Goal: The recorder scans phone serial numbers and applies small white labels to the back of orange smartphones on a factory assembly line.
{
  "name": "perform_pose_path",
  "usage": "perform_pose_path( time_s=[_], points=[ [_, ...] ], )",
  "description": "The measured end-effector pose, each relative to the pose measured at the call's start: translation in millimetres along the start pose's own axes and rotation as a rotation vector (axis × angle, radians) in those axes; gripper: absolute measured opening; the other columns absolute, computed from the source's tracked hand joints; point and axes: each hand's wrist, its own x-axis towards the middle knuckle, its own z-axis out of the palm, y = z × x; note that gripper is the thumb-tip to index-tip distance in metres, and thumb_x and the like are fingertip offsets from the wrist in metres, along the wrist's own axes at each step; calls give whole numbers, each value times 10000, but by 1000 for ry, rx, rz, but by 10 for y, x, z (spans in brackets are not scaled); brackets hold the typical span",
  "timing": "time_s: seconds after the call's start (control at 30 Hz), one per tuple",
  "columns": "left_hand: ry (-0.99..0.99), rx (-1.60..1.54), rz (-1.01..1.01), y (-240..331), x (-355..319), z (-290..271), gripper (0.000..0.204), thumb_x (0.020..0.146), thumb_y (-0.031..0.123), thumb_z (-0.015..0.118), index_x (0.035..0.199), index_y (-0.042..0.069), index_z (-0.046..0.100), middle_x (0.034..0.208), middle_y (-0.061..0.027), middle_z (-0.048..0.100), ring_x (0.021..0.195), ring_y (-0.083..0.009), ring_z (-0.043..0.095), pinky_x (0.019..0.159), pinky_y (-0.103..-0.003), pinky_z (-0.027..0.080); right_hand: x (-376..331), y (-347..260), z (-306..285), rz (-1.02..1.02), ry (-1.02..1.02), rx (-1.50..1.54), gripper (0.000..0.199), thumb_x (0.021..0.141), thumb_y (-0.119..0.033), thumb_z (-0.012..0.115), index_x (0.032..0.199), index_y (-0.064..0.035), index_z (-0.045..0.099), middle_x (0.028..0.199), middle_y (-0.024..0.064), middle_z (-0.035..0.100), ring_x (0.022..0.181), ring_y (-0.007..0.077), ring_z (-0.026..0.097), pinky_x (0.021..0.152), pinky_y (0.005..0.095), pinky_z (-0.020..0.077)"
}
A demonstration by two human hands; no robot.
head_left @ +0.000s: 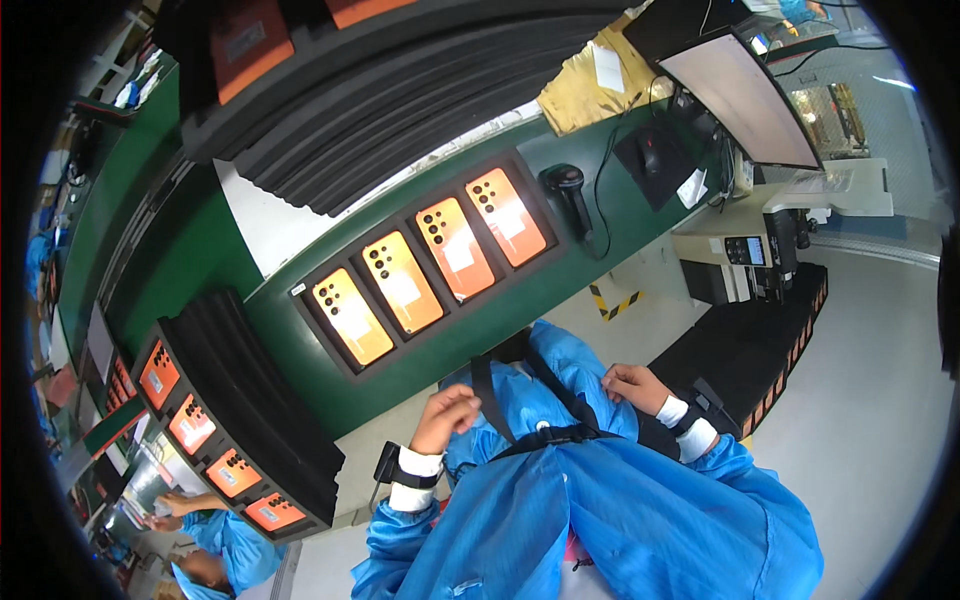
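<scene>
**Hands at the chest harness, below the phone tray**

Your left hand (447, 415) is curled into a loose fist against the blue coat (620, 510), just beside the black harness strap (495, 410); whether it grips anything cannot be determined. Your right hand (633, 385) rests on the coat with fingers bent, pinching the fabric near the strap. The strap lies below the black tray (330, 345), which holds four orange phones (400, 282) on the green bench (290, 330). A black barcode scanner (568, 195) stands right of the tray. A second tray (255, 420) sits left of it.
</scene>
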Motion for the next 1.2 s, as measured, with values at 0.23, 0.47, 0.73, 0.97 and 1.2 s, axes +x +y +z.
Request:
perform_pose_path(
  time_s=[0.23, 0.47, 0.73, 0.97, 1.2],
  points=[
    [702, -173, 425, -132, -153, -536, 131, 952, 137, 557, 985, 25, 616, 686, -3, 525, 574, -80, 453, 505, -231, 327, 286, 173, -278, -68, 82, -82, 176, 973, -164, 596, 995, 0, 656, 836, 36, 657, 777, 115, 630, 735, 278, 525],
    [1414, 260, 845, 18, -81, -1413, 208, 1014, 207, 556, 1038, 5, 602, 969, -58, 603, 887, -145, 578, 782, -273, 456, 1564, -251, -801, -464, 582, -129, 253, 919, -153, 646, 1104, 18, 637, 994, 86, 691, 901, 188, 668, 850, 345, 534],
    [1268, 145, 591, 38, 529, -2188, 695, 1072, 516, 371, 1269, -113, 592, 1173, -206, 675, 1049, -280, 624, 989, -366, 448, 2932, -1125, -1315, -385, 674, -217, 920, 793, -324, 798, 1504, 23, 327, 1280, 245, 594, 1138, 328, 633, 999, 397, 489],
    [1285, 118, 456, 62, 515, -2103, 688, 1061, 520, 387, 1196, -107, 638, 1075, -210, 700, 972, -276, 655, 909, -372, 477, 3104, -1179, -1195, -287, 539, -74, 791, 791, -94, 757, 1458, 2, 342, 1020, 173, 703, 657, 238, 697, 637, 363, 582],
    [1455, 272, 488, 118, 662, -1422, 642, 1066, 484, 380, 1160, -83, 665, 1004, -193, 734, 864, -323, 676, 804, -414, 509, 2198, -1508, -1222, -488, 267, 168, 526, 790, -60, 706, 1253, 23, 470, 866, 109, 649, 577, 167, 617, 509, 305, 523]
  ],
)
